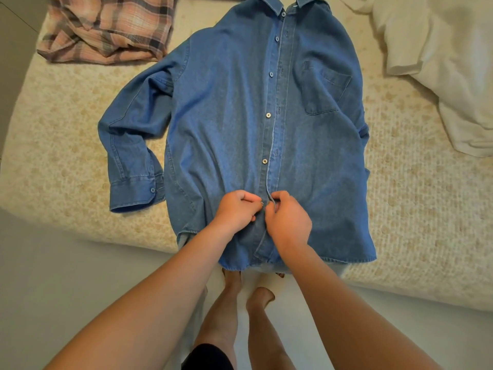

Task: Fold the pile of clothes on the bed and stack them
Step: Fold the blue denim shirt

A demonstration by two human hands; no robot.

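Observation:
A blue denim shirt [234,124] lies front-up on the bed, collar at the far side, hem hanging over the near edge. Its left-side sleeve is bent alongside the body; the other sleeve is tucked out of sight. My left hand [237,209] and my right hand [289,220] meet at the button placket near the hem. Both pinch the placket fabric, fingers curled, one on each side of the opening. A crumpled pink plaid shirt [106,28] lies at the far left of the bed.
The bed [416,209] has a cream patterned cover. A rumpled white blanket [448,62] fills the far right corner. Pale floor [53,276] lies in front of the bed, where my bare legs stand close to the edge.

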